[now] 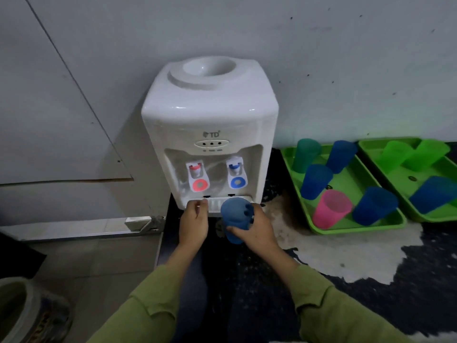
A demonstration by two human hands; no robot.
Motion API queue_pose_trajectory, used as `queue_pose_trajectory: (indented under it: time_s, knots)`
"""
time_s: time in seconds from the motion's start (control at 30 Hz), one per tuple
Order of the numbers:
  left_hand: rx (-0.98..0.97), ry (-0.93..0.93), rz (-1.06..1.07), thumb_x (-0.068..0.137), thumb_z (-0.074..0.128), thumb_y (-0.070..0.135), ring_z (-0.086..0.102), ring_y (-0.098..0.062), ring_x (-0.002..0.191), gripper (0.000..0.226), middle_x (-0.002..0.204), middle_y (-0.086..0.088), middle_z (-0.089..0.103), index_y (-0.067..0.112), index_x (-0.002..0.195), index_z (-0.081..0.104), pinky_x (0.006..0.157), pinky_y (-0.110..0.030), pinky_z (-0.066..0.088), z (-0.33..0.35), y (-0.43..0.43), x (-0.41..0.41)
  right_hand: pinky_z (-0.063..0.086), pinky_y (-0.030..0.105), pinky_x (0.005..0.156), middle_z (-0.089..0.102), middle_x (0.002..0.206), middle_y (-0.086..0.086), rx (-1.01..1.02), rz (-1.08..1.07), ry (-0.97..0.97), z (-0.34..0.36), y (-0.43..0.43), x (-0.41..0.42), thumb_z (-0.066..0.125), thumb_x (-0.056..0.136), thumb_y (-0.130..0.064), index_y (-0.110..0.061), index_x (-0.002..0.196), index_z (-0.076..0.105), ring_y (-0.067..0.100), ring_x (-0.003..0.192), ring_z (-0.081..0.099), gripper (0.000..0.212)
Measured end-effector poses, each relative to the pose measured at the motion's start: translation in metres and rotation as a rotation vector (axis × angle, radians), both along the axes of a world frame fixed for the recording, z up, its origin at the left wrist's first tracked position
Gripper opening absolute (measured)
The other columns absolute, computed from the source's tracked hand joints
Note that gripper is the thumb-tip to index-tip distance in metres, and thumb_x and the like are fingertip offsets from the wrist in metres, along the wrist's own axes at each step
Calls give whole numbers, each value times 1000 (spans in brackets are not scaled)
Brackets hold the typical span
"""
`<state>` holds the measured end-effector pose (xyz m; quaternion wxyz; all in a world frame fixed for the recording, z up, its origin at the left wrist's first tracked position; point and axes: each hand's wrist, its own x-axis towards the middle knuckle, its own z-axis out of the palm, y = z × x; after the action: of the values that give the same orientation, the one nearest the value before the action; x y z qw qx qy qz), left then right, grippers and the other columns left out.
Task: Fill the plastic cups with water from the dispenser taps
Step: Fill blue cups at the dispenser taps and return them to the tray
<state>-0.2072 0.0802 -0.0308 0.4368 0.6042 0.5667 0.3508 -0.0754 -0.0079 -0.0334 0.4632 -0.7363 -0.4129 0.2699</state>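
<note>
Two olive-green sleeves (pixel 153 308) reach forward over a dark worktop (pixel 247 293) with a pale, worn patch (pixel 321 246) to the right of the hands. The right hand (pixel 257 229) is wrapped around a blue cup (pixel 233 214), with its fingers showing through the see-through wall. The cup is held just in front of the drip tray (pixel 215 203) of a white water dispenser (pixel 210 115), below the blue tap (pixel 237 175). The left hand (pixel 194 224) has its fingertips at the drip tray's front edge, below the red tap (pixel 197 178). Whether it grips the edge or only touches it is hard to tell.

The dispenser stands directly ahead of the hands against a pale grey wall (pixel 346 58). Just left of the left forearm the worktop ends in a straight edge, with grey floor tiles (pixel 99 263) below it. Right of the right hand is a stretch of bare worktop, then a green tray (pixel 346 226) holding a pink cup (pixel 331 209), blue cups and a teal one. A second green tray (pixel 371 144) with more cups sits farther right, partly cut off by the frame.
</note>
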Motion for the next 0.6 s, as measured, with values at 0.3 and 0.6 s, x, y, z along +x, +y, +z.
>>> queue_pose_trajectory:
  time_s: [0.3,0.6]
  knots:
    - [-81,56,-133,94,49,32,62,-26,86,12,91,-7,67,22,91,55,74,-36,49,-14,-48,88,37,6,73,47,108,-12,51,22,-97,34,-51,100,80,67,-33,-20,119,44,2,99,45,64]
    - [-131,207,-277,95,41,39,56,-20,97,17,113,-3,62,32,102,55,77,-29,40,-10,-64,189,43,2,68,53,98,-21,188,-35,-103,78,-69,201,83,65,-30,-24,111,47,-6,85,52,58]
